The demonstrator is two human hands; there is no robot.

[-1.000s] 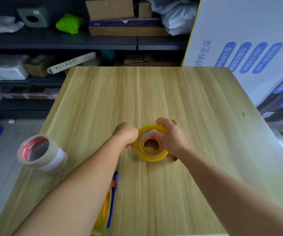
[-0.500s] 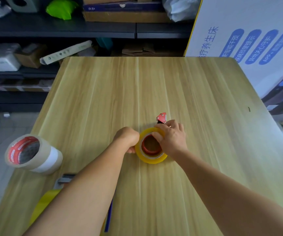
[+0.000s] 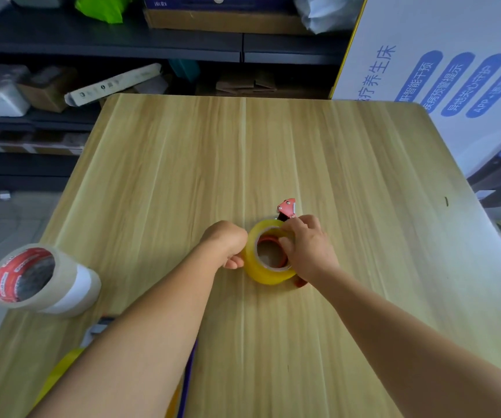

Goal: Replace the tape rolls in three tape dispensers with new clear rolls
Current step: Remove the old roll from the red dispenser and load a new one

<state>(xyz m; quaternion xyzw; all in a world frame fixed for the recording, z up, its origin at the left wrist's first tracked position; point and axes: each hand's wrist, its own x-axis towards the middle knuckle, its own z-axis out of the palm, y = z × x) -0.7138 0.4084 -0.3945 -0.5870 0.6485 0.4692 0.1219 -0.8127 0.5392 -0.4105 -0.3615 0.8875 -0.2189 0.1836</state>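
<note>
A yellow tape roll (image 3: pixel 261 274) sits on a red tape dispenser (image 3: pixel 287 207) near the middle of the wooden table (image 3: pixel 243 152). Only the dispenser's red cutter tip and a bit of its base show. My right hand (image 3: pixel 308 247) grips the roll's far rim, thumb inside the core. My left hand (image 3: pixel 226 244) is closed against the roll's left side, its fingers hidden. Two clear rolls with a red-printed core (image 3: pixel 42 280) stand stacked at the table's left edge. Another yellow roll (image 3: pixel 57 377) on a blue dispenser (image 3: pixel 190 369) lies under my left forearm, mostly hidden.
Dark shelves (image 3: pixel 107 46) with boxes and packets run behind the table. A large white printed carton (image 3: pixel 442 70) stands against the table's right rear corner. The floor drops away past the left edge.
The red cutter tip has come into view beyond the yellow roll. The roll has tilted up on the dispenser, its core facing me more. Both hands stay on it.
</note>
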